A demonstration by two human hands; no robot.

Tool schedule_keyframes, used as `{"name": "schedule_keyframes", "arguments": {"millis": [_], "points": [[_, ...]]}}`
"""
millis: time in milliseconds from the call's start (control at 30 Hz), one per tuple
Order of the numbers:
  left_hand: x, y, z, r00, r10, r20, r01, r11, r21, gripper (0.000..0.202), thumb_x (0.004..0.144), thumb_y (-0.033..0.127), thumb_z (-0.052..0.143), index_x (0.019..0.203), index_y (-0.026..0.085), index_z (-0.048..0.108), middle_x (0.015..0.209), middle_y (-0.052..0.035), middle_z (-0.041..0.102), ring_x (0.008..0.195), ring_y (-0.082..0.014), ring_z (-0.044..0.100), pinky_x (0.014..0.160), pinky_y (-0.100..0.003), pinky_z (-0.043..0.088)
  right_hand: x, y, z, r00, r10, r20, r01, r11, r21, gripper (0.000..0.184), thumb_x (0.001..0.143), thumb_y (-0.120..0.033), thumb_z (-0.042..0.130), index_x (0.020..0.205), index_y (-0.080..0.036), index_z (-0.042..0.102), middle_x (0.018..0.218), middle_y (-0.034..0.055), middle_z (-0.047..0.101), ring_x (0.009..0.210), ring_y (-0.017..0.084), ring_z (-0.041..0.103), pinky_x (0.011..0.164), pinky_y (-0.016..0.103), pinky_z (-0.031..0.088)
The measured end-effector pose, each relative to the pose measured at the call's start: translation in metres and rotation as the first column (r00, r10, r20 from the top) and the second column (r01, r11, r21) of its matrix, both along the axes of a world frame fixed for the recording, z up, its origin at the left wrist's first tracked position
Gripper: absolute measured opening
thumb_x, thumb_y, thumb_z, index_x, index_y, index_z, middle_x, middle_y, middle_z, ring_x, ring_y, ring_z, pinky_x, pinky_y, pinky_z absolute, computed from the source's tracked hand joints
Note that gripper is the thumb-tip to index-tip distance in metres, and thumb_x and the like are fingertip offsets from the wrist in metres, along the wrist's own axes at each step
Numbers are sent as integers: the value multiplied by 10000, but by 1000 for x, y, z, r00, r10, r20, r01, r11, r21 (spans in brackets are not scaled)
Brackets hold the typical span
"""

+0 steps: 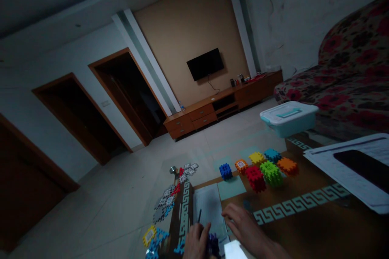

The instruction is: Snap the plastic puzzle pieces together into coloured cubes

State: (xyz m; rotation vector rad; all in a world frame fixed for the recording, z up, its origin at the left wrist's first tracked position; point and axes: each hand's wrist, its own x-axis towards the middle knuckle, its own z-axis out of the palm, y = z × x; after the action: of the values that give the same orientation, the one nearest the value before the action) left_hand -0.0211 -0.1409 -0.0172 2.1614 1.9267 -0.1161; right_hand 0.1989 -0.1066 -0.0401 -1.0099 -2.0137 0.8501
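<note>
Across our brown patterned table (304,226), coloured interlocking blocks (261,172) cluster at 1 o'clock. At 6 o'clock, our left hand (196,243) meets a dark blue block (213,245), grip unclear; our open right hand (244,226) lies apart, over a grey sheet (209,208).

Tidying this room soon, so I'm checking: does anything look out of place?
Yes: a strewn trail of grey, red and blue toy pieces lies beyond the left edge of the table in this view, apparently on the floor, while the other blocks stand grouped on the tabletop.
</note>
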Motion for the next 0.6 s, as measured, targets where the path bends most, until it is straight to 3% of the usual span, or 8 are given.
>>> {"name": "schedule_keyframes", "arguments": {"millis": [100, 200, 333, 467, 600], "points": [[-8, 4, -23, 997, -60, -42, 63, 995, 77, 594, 725, 170, 549, 1302, 310, 536, 1202, -82, 617, 1099, -262, 520, 939, -353, 420, 0, 0, 3, 1000, -11, 12, 11, 1000, 1, 280, 846, -118, 431, 1041, -212, 607, 1051, 60, 633, 969, 202, 602, 851, 301, 439], [-13, 8, -36, 999, -32, -25, 33, 997, 70, 650, 744, 68, 413, 1333, 332, 494, 1297, -58, 582, 1195, -231, 487, 987, -343, 390, -1, 1, 4, 1000, -13, 15, 13, 1000, -3, 286, 832, -108, 443, 1034, -216, 614, 1045, 55, 642, 964, 196, 608, 841, 283, 440], [-15, 12, -39, 996, 75, 49, -71, 995, -67, 669, 741, 121, 477, 1384, 298, 424, 1375, -78, 530, 1284, -254, 440, 1065, -390, 352, -1, 1, 2, 1000, -21, 21, 21, 1000, -12, 300, 811, -99, 459, 1031, -221, 622, 1044, 51, 648, 960, 190, 615, 833, 270, 443], [-18, 16, -41, 980, 105, 171, -91, 992, -91, 652, 740, 92, 410, 1370, 257, 452, 1323, -99, 575, 1264, -234, 482, 1074, -370, 363, -6, -4, -3, 999, -20, 35, 21, 999, -35, 325, 784, -93, 479, 1037, -227, 634, 1094, 60, 657, 1005, 199, 610, 878, 283, 441], [-13, 23, -47, 971, 196, 138, -172, 971, -167, 733, 657, 72, 474, 1370, 240, 456, 1352, -115, 552, 1306, -268, 440, 1119, -404, 312, -26, -11, -19, 998, 6, 56, 6, 974, -226, 563, 701, -71, 529, 1240, -231, 558, 1074, 67, 697, 934, 201, 647, 829, 266, 477]]}}
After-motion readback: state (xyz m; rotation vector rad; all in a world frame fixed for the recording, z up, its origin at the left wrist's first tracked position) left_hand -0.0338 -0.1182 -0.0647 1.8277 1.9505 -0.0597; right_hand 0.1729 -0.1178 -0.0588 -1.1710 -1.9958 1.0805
